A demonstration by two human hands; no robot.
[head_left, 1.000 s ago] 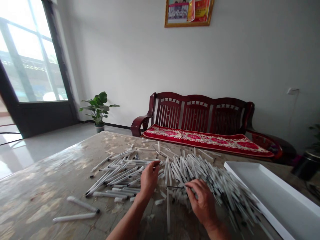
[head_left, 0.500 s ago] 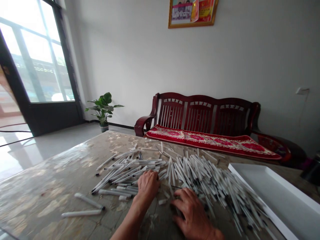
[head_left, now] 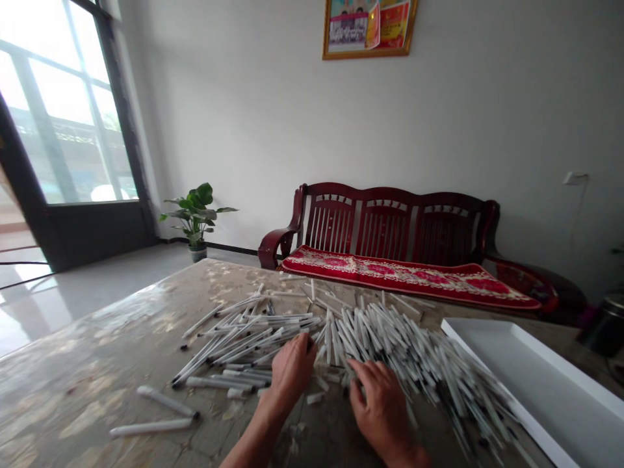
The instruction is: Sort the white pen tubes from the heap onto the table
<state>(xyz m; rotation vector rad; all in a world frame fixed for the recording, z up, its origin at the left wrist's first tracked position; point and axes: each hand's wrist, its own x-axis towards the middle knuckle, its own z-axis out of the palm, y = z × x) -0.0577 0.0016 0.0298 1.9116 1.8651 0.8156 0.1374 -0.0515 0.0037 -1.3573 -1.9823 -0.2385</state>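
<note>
My left hand [head_left: 293,365] is closed beside the left group of slim white pens [head_left: 248,335], many with black ends. A dark bit shows at its fingertips; what it holds is hidden. Thumb and fingers of my right hand [head_left: 381,402] pinch a pale, slim pen [head_left: 349,369], slightly blurred, at the near edge of a large heap of whitish pens [head_left: 390,331]. Between the hands lie small white caps [head_left: 315,398] and other short pieces. Two thicker white pens [head_left: 151,427] rest apart at the left.
The patterned tabletop [head_left: 63,390] carries everything. A shallow white box lid [head_left: 550,383] stands at the right, against the heap. Past the table is a dark red wooden bench [head_left: 385,221] with a red floral cover [head_left: 414,276]. A potted plant [head_left: 197,214] stands back left.
My right hand has risen slightly and moved a little right, its fingers drawn closer together. My left hand stays closed in nearly the same place. The whole view has shifted slightly.
</note>
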